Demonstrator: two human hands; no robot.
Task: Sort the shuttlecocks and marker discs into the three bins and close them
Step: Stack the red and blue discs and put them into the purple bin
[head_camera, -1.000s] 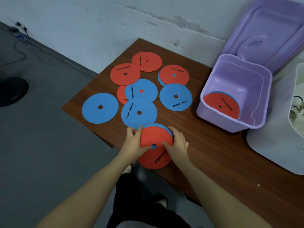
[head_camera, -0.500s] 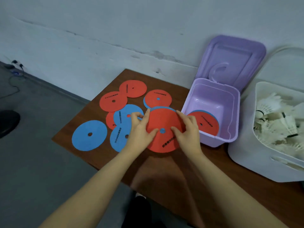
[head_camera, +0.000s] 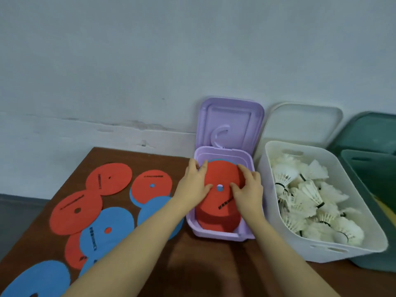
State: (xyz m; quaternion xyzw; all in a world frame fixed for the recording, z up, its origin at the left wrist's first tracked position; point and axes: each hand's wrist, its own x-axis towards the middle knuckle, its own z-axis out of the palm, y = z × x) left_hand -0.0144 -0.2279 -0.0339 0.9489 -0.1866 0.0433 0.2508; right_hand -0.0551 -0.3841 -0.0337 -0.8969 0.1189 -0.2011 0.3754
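A stack of marker discs [head_camera: 222, 174], red on top with blue edges behind, hangs over the open purple bin [head_camera: 246, 235]. My left hand [head_camera: 192, 185] grips its left rim and my right hand [head_camera: 248, 189] grips its right rim. Another red disc [head_camera: 216, 221] lies inside the bin below. Several loose red and blue discs [head_camera: 107, 228] lie spread on the brown table [head_camera: 214, 271] to the left. The white bin [head_camera: 321, 251] to the right is full of white shuttlecocks [head_camera: 308, 196].
A green bin [head_camera: 368, 185] stands at the far right with something yellow inside. All three lids are tipped back against the grey wall: purple lid [head_camera: 229, 123], white lid [head_camera: 302, 125]. The table's left edge drops to a grey floor.
Both hands have carried the disc stack from the table's near edge rightwards, up and over the purple bin. My view has swung right, bringing the white and green bins in.
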